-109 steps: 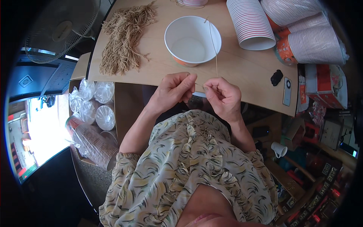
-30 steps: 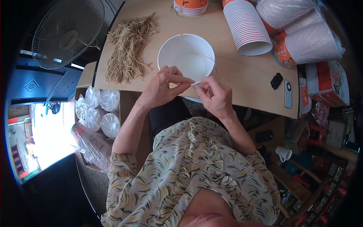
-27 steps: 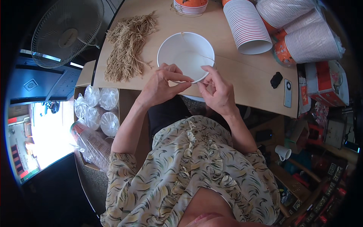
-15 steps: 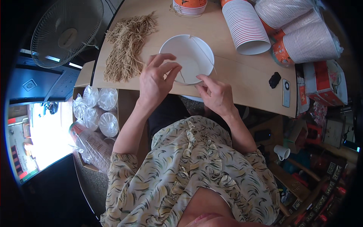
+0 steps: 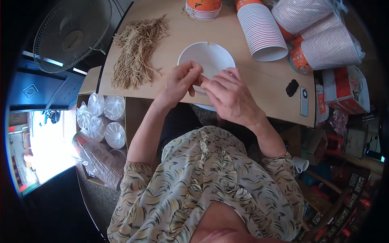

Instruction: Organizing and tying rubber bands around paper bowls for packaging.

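Observation:
A white paper bucket [image 5: 214, 56] stands at the table's near edge with its mouth up, and a bit of tan string [image 5: 208, 43] crosses its far rim. Over the near rim my two hands meet, fingertips together. My left hand [image 5: 181, 81] is closed in a pinch on the string, which its fingers mostly hide. Closed against it, my right hand [image 5: 231, 94] pinches at the same spot; the strand between the hands is too fine to follow. A heap of loose tan strings [image 5: 137, 52] lies on the table to the left.
Nested paper buckets [image 5: 263, 34] lie at the far right beside bagged stacks [image 5: 330, 46]. An orange bucket [image 5: 203, 9] stands at the far edge. A black lump [image 5: 291, 87] and a phone-like slab [image 5: 304, 101] lie right. At left are a fan [image 5: 73, 38] and wrapped stacks [image 5: 115, 107].
My hands have come together; the left moved right and the right closed in over the near rim. The bucket shifted slightly right and nearer in view. The string across its mouth is no longer visible.

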The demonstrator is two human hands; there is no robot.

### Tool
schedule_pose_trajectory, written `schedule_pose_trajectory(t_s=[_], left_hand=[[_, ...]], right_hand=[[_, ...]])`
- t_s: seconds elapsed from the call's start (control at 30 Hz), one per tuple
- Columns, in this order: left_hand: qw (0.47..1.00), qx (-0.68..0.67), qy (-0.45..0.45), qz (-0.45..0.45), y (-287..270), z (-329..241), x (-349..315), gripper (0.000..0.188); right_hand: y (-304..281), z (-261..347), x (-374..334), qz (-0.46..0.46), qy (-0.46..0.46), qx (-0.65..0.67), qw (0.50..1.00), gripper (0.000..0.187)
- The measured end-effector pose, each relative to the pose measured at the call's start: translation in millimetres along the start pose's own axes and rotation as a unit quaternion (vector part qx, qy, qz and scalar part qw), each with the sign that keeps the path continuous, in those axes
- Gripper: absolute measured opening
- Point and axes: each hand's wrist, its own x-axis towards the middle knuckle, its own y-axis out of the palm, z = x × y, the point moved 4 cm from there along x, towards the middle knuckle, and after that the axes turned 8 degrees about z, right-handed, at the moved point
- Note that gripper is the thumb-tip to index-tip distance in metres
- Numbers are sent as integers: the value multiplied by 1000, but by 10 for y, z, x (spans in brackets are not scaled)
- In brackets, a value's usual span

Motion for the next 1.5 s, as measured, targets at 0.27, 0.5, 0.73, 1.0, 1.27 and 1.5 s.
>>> schedule_pose_trajectory(t_s=[0.27,0.5,0.73,1.0,1.27,1.5], left_hand=[[997,-32,-2,66,70,-153,27,28],[986,-125,-18,106,70,-6,44,28],[981,-169,-17,92,37,51,29,32],[986,-130,-21,103,93,-22,5,27],[990,-98,-32,97,148,-64,-42,25],[995,-74,-15,63,192,-46,-94,27]], right_hand=[[-216,-314,377,-66,17,109,992,12],[-76,-533,400,-31,164,207,964,13],[-193,-455,19,-92,162,200,962,18],[-159,-230,-42,-35,87,115,989,32],[-103,-213,-91,-82,52,81,992,21],[-73,-153,-89,-94,50,69,992,14]])
